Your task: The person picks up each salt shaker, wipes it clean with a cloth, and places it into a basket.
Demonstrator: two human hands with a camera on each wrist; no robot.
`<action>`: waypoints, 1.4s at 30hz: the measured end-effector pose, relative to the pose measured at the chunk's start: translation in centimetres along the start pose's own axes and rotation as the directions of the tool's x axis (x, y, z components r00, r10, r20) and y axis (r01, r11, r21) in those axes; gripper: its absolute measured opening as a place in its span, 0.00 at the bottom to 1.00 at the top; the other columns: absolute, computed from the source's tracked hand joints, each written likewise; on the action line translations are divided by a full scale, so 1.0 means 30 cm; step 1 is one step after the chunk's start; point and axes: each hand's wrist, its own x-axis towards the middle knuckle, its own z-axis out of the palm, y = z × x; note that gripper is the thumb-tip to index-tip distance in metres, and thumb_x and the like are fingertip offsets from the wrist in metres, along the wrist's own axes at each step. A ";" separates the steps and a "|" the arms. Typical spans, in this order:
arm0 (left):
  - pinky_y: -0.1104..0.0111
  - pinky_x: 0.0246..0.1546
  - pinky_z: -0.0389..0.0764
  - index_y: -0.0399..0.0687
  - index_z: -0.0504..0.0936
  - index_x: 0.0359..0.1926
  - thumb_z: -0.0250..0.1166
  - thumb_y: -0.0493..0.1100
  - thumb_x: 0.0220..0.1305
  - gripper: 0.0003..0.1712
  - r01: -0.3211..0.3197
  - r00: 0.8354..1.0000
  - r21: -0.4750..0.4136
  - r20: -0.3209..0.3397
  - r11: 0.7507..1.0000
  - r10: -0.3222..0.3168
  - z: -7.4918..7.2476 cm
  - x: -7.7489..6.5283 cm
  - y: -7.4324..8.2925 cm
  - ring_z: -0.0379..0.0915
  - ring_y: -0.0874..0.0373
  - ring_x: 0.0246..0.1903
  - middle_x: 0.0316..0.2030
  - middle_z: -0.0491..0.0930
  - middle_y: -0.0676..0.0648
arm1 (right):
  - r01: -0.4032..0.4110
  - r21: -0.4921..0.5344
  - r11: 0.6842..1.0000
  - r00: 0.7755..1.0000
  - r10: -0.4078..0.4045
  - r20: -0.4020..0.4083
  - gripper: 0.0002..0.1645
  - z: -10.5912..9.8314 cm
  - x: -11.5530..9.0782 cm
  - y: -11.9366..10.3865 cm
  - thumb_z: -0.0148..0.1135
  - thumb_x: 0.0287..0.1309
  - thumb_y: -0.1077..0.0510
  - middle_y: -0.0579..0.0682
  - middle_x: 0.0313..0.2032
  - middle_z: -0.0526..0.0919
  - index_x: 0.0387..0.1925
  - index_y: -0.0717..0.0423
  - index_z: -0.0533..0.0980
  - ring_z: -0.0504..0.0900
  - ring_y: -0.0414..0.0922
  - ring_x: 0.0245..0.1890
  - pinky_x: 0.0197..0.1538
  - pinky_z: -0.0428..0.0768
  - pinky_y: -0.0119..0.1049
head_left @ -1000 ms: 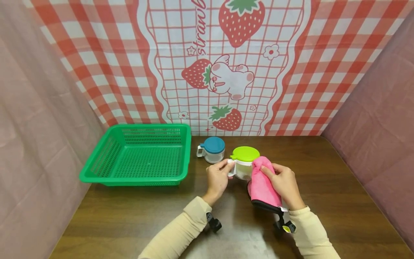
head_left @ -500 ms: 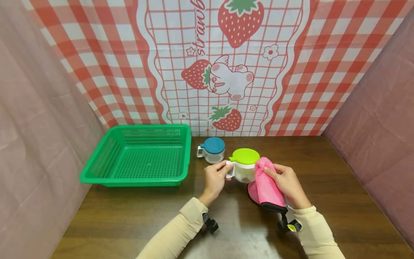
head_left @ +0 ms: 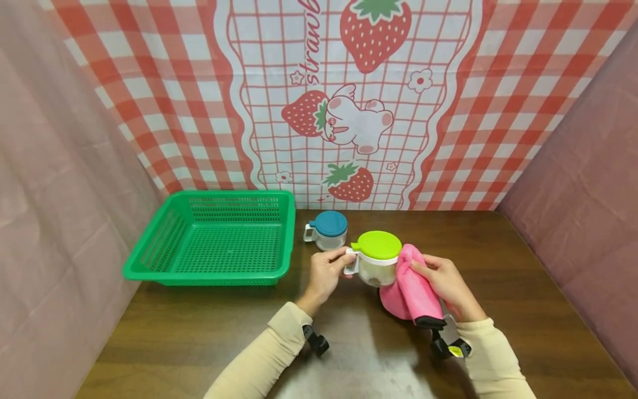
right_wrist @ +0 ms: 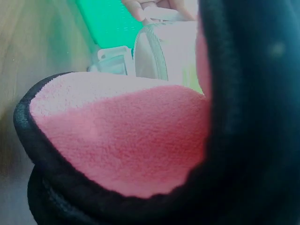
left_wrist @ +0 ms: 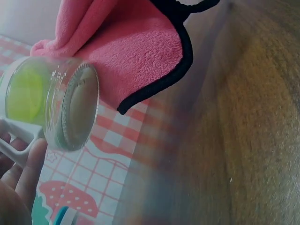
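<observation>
My left hand (head_left: pixel 325 276) grips the white handle of a clear glass seasoning jar (head_left: pixel 376 271) with a lime green lid (head_left: pixel 379 245). In the left wrist view the jar (left_wrist: pixel 70 103) shows its ridged glass base, raised off the table. A pink cloth (head_left: pixel 416 291) with black edging hangs from my right hand (head_left: pixel 447 282), pinched between thumb and fingers. Bunched cloth lies against the right side of the jar, just under the lid. Up close in the right wrist view, the cloth (right_wrist: pixel 122 136) hides the right hand and part of the jar.
A second jar (head_left: pixel 330 231) with a blue lid and white handle stands on the table behind the left hand. To the left is a green perforated basket (head_left: pixel 209 280). A checked strawberry-print curtain (head_left: pixel 359 111) borders the back of the wooden table (head_left: pixel 349 354).
The green-lidded jar has come slightly nearer and tipped a little, with my left hand shifting left. My right hand has moved slightly right, and the cloth's lower part has swung and spread.
</observation>
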 end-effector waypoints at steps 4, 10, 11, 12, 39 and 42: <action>0.52 0.24 0.84 0.25 0.83 0.44 0.66 0.30 0.59 0.13 0.020 1.000 0.019 0.002 1.000 -0.020 -0.004 0.000 0.007 0.81 0.55 0.23 0.36 0.83 0.25 | 0.008 0.036 0.999 1.000 -0.009 0.025 0.25 0.002 -0.001 0.010 0.59 0.66 0.56 0.38 0.29 0.80 0.55 0.72 0.74 0.75 0.34 0.25 0.29 0.77 0.29; 0.43 0.31 0.82 0.24 0.82 0.46 0.65 0.30 0.60 0.13 0.066 0.998 0.086 -0.019 0.994 -0.065 0.009 0.005 0.047 0.81 0.42 0.30 0.38 0.83 0.26 | 0.003 0.112 0.994 1.000 -0.006 0.029 0.10 0.009 0.008 0.025 0.59 0.65 0.57 0.36 0.26 0.79 0.44 0.56 0.81 0.75 0.33 0.24 0.28 0.77 0.28; 0.43 0.31 0.82 0.24 0.82 0.45 0.65 0.30 0.61 0.13 0.072 0.997 0.096 -0.022 0.993 -0.070 0.010 0.005 0.056 0.81 0.44 0.31 0.38 0.83 0.26 | -0.002 0.128 0.992 1.000 -0.001 0.028 0.08 0.012 0.010 0.028 0.59 0.65 0.57 0.36 0.25 0.80 0.42 0.52 0.82 0.76 0.33 0.24 0.28 0.77 0.28; 0.44 0.31 0.82 0.24 0.83 0.45 0.65 0.30 0.60 0.13 0.079 0.997 0.108 -0.028 0.991 -0.076 0.012 0.007 0.059 0.81 0.45 0.31 0.38 0.83 0.26 | -0.008 0.144 0.990 1.000 0.004 0.029 0.07 0.015 0.013 0.031 0.59 0.66 0.57 0.36 0.25 0.80 0.41 0.48 0.82 0.76 0.33 0.24 0.29 0.78 0.28; 0.50 0.28 0.85 0.22 0.80 0.48 0.63 0.30 0.62 0.15 0.116 0.991 -0.051 0.066 0.992 -0.112 -0.023 0.029 0.018 0.79 0.66 0.25 0.39 0.80 0.22 | -0.078 0.399 0.914 0.973 -0.018 0.232 0.18 0.000 0.020 0.087 0.53 0.69 0.59 0.35 0.33 0.84 0.34 0.30 0.81 0.81 0.32 0.34 0.39 0.81 0.26; 0.42 0.32 0.81 0.23 0.80 0.48 0.63 0.30 0.63 0.15 0.120 0.990 -0.057 0.084 0.991 -0.115 -0.018 0.029 0.022 0.79 0.64 0.27 0.40 0.79 0.20 | -0.074 0.415 0.907 0.972 -0.028 0.235 0.19 -0.005 0.015 0.089 0.51 0.69 0.60 0.35 0.34 0.84 0.35 0.31 0.81 0.81 0.32 0.35 0.40 0.81 0.25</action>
